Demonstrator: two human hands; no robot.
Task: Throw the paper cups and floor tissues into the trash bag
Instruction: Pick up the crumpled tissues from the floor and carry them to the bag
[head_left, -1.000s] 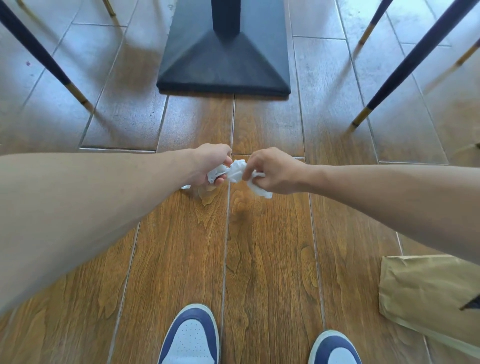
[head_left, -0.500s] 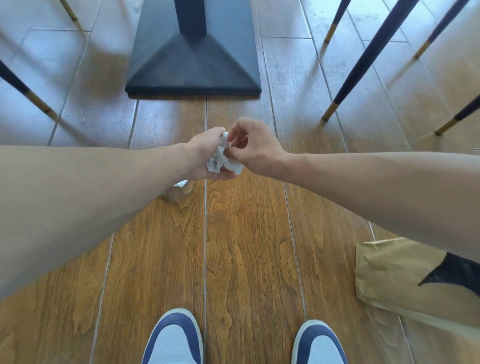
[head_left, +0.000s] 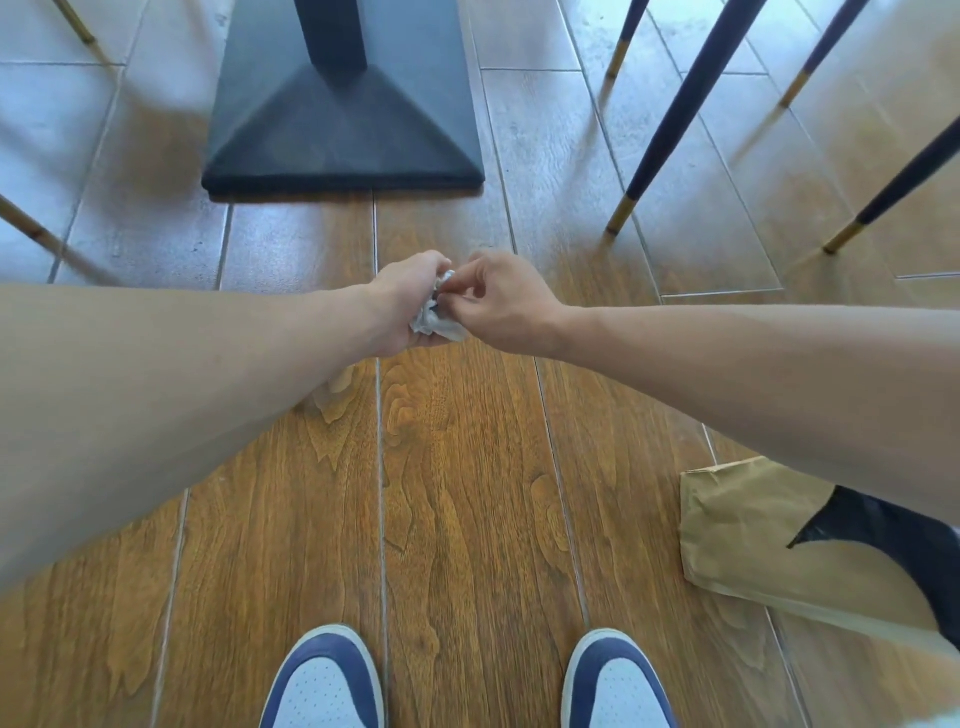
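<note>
Right now the left hand (head_left: 410, 306) is clenched round a crumpled tissue (head_left: 434, 319), while the right hand (head_left: 498, 301) pinches its upper edge with fingertips, probably packing loose folds into one tight wad that is easier to throw. Both hands are held out above the floor (head_left: 457, 493), glossy wood-grain planks with thin pale seams. Near the right foot lies a flat, creased brown paper bag (head_left: 748, 540) with dark lining showing, likely the trash bag. Farther off stand a matte black pyramid-shaped table base (head_left: 343, 135) and slim, dark, brass-tipped chair legs (head_left: 670, 130).
</note>
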